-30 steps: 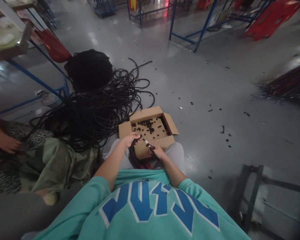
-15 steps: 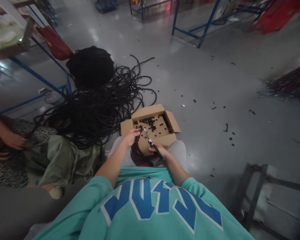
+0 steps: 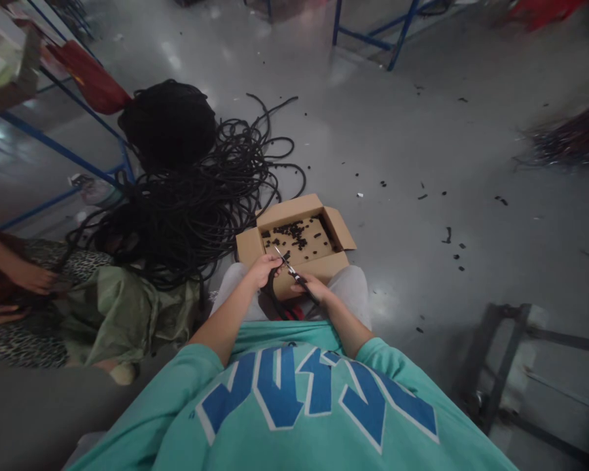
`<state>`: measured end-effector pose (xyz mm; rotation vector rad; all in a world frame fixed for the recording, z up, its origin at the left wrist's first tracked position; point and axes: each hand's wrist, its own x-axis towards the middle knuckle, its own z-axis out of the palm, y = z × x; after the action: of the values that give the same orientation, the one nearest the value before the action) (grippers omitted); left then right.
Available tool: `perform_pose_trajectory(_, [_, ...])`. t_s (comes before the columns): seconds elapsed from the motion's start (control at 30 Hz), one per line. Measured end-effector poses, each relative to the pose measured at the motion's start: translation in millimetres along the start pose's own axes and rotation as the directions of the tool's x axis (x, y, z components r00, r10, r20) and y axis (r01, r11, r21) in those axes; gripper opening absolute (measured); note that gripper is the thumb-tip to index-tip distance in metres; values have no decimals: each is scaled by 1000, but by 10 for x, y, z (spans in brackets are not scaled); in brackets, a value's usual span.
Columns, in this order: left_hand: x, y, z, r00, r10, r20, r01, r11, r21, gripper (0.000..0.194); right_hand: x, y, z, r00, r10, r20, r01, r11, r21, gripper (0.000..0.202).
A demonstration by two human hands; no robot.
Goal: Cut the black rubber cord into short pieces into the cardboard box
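My left hand (image 3: 265, 270) is closed on a black cord (image 3: 270, 288), which hangs down from it over the near side of a cardboard box (image 3: 310, 267). In my right hand (image 3: 314, 288) is a pair of scissors (image 3: 297, 277) with dark handles and shiny blades. The blades point up and left and cross by the cord's end at my left fingertips. Several short black cut pieces (image 3: 297, 232) lie scattered on the bottom of the open box. The box sits between my knees, flaps folded outward.
Tangled black cord (image 3: 191, 203) covers the floor to the left, below a big dark bundle (image 3: 169, 124). A co-worker's hand (image 3: 36, 280) is at far left, near green cloth (image 3: 122, 301). A metal frame (image 3: 505, 366) stands at lower right. Blue table legs (image 3: 400, 36) rise ahead.
The view has tilted slightly downward. The scissor blades have moved across the cord at my left fingertips, where before they pointed up beside it. Both hands keep their hold.
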<state>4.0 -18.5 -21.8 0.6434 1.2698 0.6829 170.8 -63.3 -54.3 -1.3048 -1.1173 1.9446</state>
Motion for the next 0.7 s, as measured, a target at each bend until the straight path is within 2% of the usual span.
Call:
perform_pose_trajectory(0.13, [-28, 30, 6, 998, -53, 19, 53, 999, -1, 19, -7, -19, -9, 1000, -30, -3, 30, 999, -20, 50])
perform_pose_trajectory(0.33, [-18, 116, 3, 998, -69, 13, 67, 993, 97, 16, -13, -44, -11, 997, 60, 50, -62, 997, 41, 46])
perform_pose_trajectory(0.43, [-16, 128, 36, 999, -35, -37, 41, 981, 191, 15, -16, -70, 2, 991, 123, 53, -126, 989, 70, 49])
perform_pose_trajectory(0.6, [-9, 84, 118, 991, 70, -111, -31, 947, 320, 15, -8, -90, 31, 988, 157, -6, -155, 982, 105, 52])
perform_pose_trajectory(0.7, [9, 89, 156, 986, 112, -126, -63, 938, 340, 15, 22, -65, 34, 985, 170, -31, -166, 979, 115, 53])
